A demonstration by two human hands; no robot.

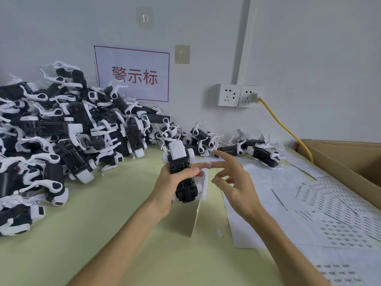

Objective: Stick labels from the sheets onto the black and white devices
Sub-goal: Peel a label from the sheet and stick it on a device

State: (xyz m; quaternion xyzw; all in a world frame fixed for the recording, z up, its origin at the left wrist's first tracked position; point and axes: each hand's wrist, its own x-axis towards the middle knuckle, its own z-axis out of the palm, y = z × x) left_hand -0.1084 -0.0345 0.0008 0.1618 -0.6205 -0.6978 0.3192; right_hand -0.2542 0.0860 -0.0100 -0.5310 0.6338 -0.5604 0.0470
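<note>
Forearms over the table: left hand grips a device, right hand carries a label

Both bare forearms enter from the lower edge above the pale green surface. Left-hand fingers curl round 1 black and white device, held upright off the table at mid-view, white end up, thumb pressed across its black body. Just beside it the right hand has its fingers spread and pinches nothing; 1 small white label sits stuck on a fingertip pointing toward the device, near the left thumb, though contact cannot be told.

Label sheets printed with rows of small dark marks overlap on the right of the table, beside an open cardboard box. A bent white sheet stands on edge below the held device. On the left a tall pile of devices leans against the wall, and a row of devices runs along the wall behind the hands. Above are a sign with red characters and 2 wall sockets, 1 with a yellow cable plugged in.
</note>
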